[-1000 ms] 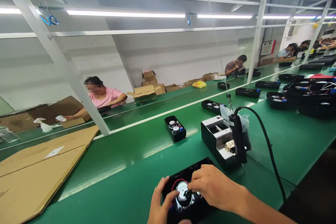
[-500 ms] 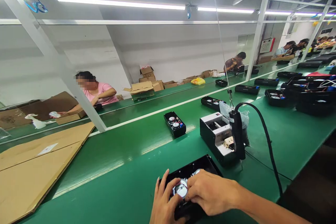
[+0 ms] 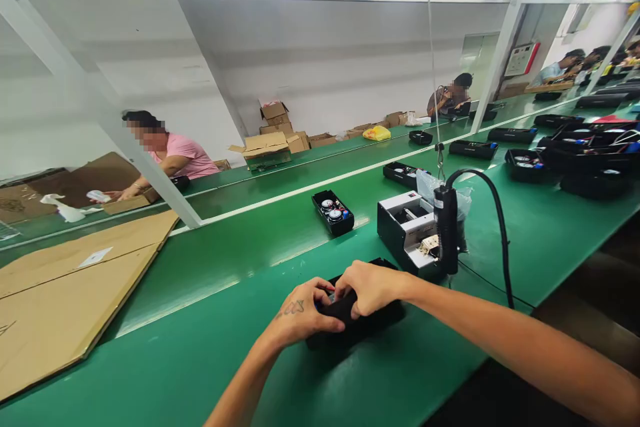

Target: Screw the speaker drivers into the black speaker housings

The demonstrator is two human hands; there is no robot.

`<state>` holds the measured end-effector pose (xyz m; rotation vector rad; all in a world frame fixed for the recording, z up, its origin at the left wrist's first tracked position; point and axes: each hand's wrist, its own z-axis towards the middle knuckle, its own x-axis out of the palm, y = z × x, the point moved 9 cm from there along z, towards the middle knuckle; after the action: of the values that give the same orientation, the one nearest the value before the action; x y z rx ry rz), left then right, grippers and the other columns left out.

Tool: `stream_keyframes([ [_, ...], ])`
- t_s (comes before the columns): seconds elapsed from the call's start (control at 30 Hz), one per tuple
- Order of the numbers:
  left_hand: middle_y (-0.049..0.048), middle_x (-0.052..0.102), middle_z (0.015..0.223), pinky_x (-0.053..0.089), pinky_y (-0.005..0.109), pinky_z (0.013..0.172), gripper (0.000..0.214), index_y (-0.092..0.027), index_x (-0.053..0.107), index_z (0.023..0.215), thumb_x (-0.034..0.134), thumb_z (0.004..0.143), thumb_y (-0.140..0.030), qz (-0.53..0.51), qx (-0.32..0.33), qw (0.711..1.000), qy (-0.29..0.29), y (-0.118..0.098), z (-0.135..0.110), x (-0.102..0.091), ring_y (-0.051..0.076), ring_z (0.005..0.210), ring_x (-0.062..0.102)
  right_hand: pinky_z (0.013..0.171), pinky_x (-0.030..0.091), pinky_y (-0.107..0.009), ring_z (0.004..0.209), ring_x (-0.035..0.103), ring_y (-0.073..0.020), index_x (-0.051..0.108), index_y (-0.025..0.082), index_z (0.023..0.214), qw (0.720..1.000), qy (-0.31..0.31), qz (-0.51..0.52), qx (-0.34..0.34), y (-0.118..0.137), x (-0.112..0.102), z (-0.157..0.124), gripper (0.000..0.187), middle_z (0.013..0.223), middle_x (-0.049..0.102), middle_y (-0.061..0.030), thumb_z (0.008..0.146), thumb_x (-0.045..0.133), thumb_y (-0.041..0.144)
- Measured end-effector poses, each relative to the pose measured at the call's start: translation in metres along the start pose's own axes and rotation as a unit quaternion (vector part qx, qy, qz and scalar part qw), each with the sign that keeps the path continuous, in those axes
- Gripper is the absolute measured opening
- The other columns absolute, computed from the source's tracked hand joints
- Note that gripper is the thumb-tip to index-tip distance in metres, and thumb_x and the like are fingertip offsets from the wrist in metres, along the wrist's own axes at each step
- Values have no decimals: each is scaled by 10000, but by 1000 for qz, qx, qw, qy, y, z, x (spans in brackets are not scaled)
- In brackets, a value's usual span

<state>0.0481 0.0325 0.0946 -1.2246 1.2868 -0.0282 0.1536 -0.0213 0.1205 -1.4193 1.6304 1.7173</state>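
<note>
A black speaker housing (image 3: pixel 373 328) is on the green bench in front of me, its outer long wall facing me. My left hand (image 3: pixel 306 312) grips its left end, thumb on the near wall and fingers curled over the rim. My right hand (image 3: pixel 374 285) reaches over the rim with its fingers pinched together inside; what they hold is hidden. A small red bit shows by the left fingertips. The speakers inside are out of sight behind the wall and hands.
Beyond the housing stands a black-and-white screw feeder (image 3: pixel 407 230), with a black electric screwdriver (image 3: pixel 446 227) hanging from a cable beside it. Another open housing (image 3: pixel 333 212) with two speakers lies further back. Flattened cardboard (image 3: pixel 75 293) lies left. Co-workers sit across the bench.
The housing has tipped so its near wall faces me, and the round speakers no longer show. Both hands have shifted to its rim. My view has also moved a little.
</note>
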Motion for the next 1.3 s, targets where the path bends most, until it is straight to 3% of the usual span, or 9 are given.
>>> stream_keyframes([
  [0.23,5,729,1238,524,317,878,363,-217,644,607,910,522,-450,-36,-9,999,11,8,7,1,240,1044,693,779,524,-221,1011,761,-211,787,181,1204,998,6,68,-17,-14,1,8,486,1114,832,-52,722,833,217],
  [0.4,8,723,1225,525,327,905,369,-220,648,588,912,523,-470,-42,-6,999,23,5,9,1,246,1059,685,705,483,-221,929,746,-194,798,197,1141,999,6,51,-17,-14,2,12,453,1036,828,-19,689,833,189],
  [0.67,18,715,1208,522,324,911,387,-215,638,583,893,543,-504,-38,4,998,43,0,10,1,237,1044,669,656,416,-251,893,710,-206,777,214,1122,1000,4,-12,3,-5,0,8,452,985,799,-7,696,879,323],
  [0.87,16,699,1180,516,336,911,405,-209,603,569,891,542,-493,-39,3,998,48,0,12,-1,230,1018,655,622,353,-300,859,701,-250,773,212,1112,993,-27,-109,25,10,0,7,353,874,779,-37,781,794,336],
  [1.3,4,692,1263,507,350,972,338,-230,705,602,902,567,-501,-20,4,996,88,0,14,3,251,1076,656,575,321,-292,764,681,-227,816,267,1074,996,-51,-73,11,-1,3,4,354,791,756,-12,748,813,405],
])
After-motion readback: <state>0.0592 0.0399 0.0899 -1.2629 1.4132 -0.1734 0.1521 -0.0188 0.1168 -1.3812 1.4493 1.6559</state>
